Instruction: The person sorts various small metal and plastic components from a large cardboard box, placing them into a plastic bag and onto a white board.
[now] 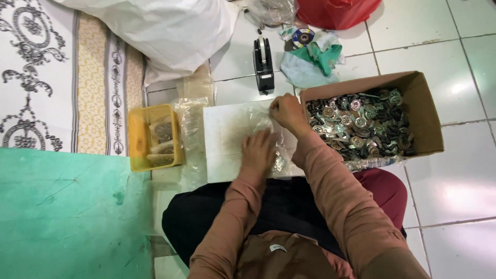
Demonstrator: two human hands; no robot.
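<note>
My left hand [258, 151] lies flat, fingers together, pressing a clear plastic bag [276, 155] with small metal parts onto a worn white board [225, 137] in front of my lap. Farther out, my right hand [288, 111] pinches the far edge of the same bag near the board's top right corner. Right beside that hand stands an open cardboard box [426, 111] filled with several small round metal parts [356, 126].
A yellow plastic tray [138, 135] holding filled clear bags sits left of the board, with loose clear bags [192, 121] between them. A black tape dispenser [263, 64], a crumpled cloth [312, 57], a red bag [336, 11] and a white sack [165, 31] lie beyond. A green mat [67, 212] is at left.
</note>
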